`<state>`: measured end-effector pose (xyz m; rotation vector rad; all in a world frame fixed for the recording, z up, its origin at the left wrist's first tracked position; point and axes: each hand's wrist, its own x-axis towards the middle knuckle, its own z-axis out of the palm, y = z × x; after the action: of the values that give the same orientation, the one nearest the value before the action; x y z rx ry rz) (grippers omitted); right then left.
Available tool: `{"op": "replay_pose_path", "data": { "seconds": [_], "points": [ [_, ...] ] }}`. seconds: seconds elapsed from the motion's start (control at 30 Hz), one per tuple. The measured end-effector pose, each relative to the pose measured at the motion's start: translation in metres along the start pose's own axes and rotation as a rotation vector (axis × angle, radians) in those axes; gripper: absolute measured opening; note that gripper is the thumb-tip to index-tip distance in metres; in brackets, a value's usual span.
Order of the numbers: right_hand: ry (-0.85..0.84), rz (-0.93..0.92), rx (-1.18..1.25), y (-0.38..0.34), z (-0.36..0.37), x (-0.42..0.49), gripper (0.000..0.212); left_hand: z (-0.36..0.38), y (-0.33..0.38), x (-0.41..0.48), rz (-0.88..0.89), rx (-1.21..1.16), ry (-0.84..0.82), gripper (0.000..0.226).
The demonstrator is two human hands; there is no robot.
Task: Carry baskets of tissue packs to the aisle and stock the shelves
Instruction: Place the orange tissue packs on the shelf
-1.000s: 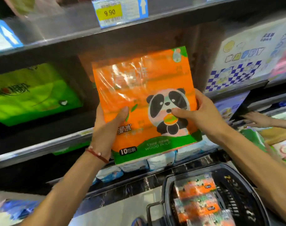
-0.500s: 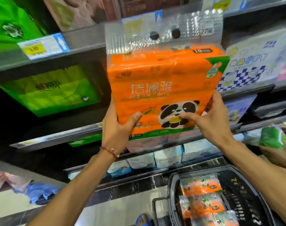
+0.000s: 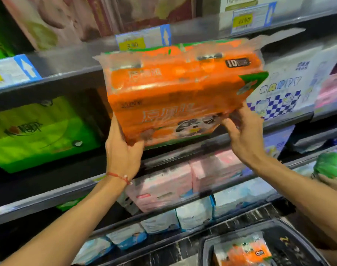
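Observation:
An orange tissue pack with a panda print and a clear plastic top flap is held up in front of a dark shelf opening, tilted with its top leaning toward the shelf. My left hand grips its lower left corner, a red string on the wrist. My right hand grips its lower right edge. A black basket sits at the bottom right with more orange tissue packs inside.
A green tissue pack lies left of the opening and a blue-checkered white pack right of it. Pink packs and blue-white packs fill lower shelves. Price tags line the shelf edge above. Another person's hand holds a green pack at far right.
Both hands have lifted the orange pack higher and tipped its top toward the shelf opening. The view has tilted upward, so the basket sits lower in frame.

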<state>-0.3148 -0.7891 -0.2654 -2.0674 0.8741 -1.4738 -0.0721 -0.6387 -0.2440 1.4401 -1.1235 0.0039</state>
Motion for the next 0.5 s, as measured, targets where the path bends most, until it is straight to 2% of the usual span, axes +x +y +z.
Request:
{"op": "replay_pose_path", "data": {
  "seconds": [0.2,0.33,0.4,0.5],
  "points": [
    [0.093,0.025,0.013,0.034,0.033,-0.003,0.02,0.024,-0.047,0.002,-0.001,-0.088,-0.019,0.067],
    [0.114,0.045,0.035,0.059,0.044,-0.005,0.025,0.042,-0.076,0.005,-0.028,-0.069,-0.053,0.062],
    [0.11,0.024,0.036,0.064,0.05,0.001,0.028,0.05,-0.085,0.012,-0.06,-0.029,-0.036,0.056],
    [0.129,-0.015,0.051,0.07,0.062,0.022,0.028,0.061,-0.096,0.032,-0.113,0.133,-0.011,0.036]
  ]
}}
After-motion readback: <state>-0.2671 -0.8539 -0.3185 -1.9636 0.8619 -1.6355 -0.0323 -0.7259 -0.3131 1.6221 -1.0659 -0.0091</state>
